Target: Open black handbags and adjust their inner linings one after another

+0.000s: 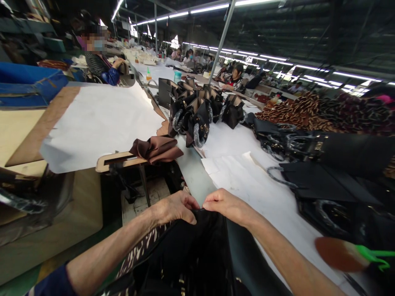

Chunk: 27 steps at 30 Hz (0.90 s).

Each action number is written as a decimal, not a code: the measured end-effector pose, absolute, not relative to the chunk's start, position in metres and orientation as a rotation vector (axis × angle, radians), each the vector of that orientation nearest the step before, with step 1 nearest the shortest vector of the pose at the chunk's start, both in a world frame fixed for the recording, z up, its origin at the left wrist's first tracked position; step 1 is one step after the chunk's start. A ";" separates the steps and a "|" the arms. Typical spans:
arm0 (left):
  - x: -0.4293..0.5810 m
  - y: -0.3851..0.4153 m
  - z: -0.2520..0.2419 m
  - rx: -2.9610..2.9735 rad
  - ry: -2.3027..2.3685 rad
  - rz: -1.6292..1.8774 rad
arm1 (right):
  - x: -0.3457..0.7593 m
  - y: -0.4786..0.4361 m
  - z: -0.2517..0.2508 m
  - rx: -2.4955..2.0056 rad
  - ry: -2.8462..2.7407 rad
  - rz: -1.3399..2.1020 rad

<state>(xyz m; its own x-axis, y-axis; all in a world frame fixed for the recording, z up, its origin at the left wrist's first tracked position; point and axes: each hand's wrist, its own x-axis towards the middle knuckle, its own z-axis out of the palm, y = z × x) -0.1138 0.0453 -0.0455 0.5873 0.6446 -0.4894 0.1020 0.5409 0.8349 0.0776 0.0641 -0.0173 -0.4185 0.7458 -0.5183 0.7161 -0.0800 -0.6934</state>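
Note:
In front of me lies a black handbag (197,242) with small gold-coloured fittings low in view; its lower part is dark and hard to make out. My left hand (175,209) is closed at the bag's upper edge, thumb below and fingers curled above. Close beside it, my right hand (226,205) pinches the same edge between thumb and fingertips. The two hands nearly meet. Just beyond them, a brown fabric piece (159,149) is draped on the end of a narrow wooden frame (112,161).
Several black handbags (202,117) with wrapped handles stand ahead. More black bags (333,181) lie at right on white paper (243,181), near a brown bottle-like object (336,254) with a green end. A blue bin (27,84) is at left. People (103,68) sit farther off.

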 end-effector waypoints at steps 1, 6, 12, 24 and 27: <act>-0.113 0.044 -0.045 0.965 0.911 0.380 | 0.077 0.064 -0.017 -1.689 -2.120 1.544; -0.113 0.042 -0.043 0.968 0.915 0.389 | 0.073 0.064 -0.016 -1.743 -2.155 1.502; -0.114 0.041 -0.040 0.934 0.914 0.399 | 0.071 0.062 -0.011 -1.735 -2.163 1.509; -0.113 0.034 -0.051 1.025 0.995 0.485 | 0.079 0.062 -0.022 -1.618 -2.056 1.645; -0.114 0.034 -0.052 1.017 0.972 0.492 | 0.083 0.059 -0.024 -1.598 -1.978 1.701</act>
<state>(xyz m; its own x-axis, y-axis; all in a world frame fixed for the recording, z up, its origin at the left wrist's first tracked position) -0.1136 0.0339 -0.0525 0.5085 0.7385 -0.4429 0.0800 0.4716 0.8782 0.0830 0.0592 -0.0239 -0.4519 0.7201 -0.5265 0.6283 -0.1621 -0.7609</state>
